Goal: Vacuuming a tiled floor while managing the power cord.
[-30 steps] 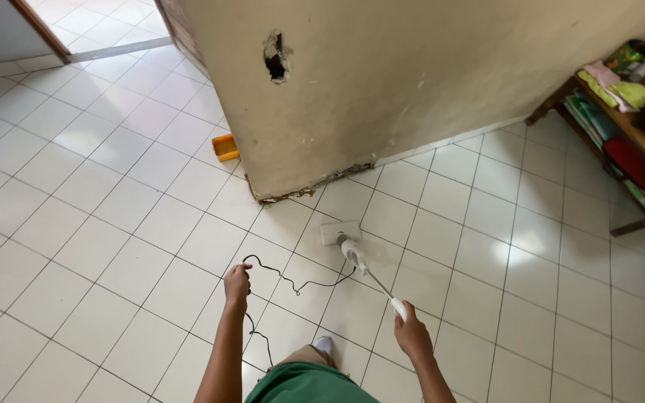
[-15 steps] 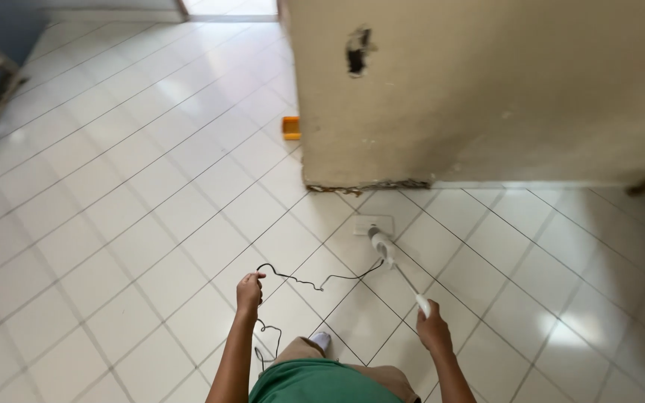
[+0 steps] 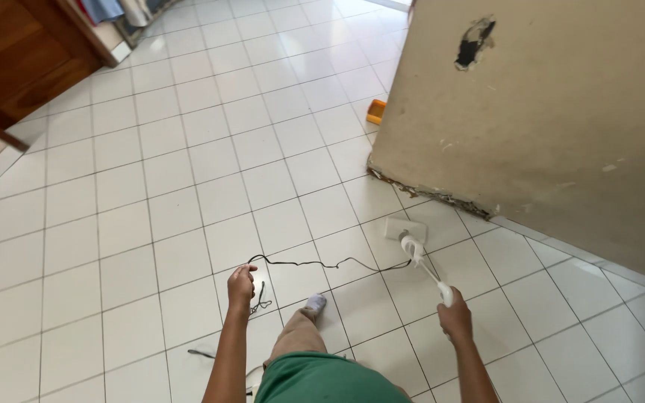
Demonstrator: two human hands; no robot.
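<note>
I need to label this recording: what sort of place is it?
Probably a room in a home: a white tiled floor, a wooden door and a beige wall with a hole. The right hand holds a stick vacuum.

The black cord (image 3: pixel 315 263) trails behind the leg (image 3: pixel 298 334); its end is hidden.
</note>
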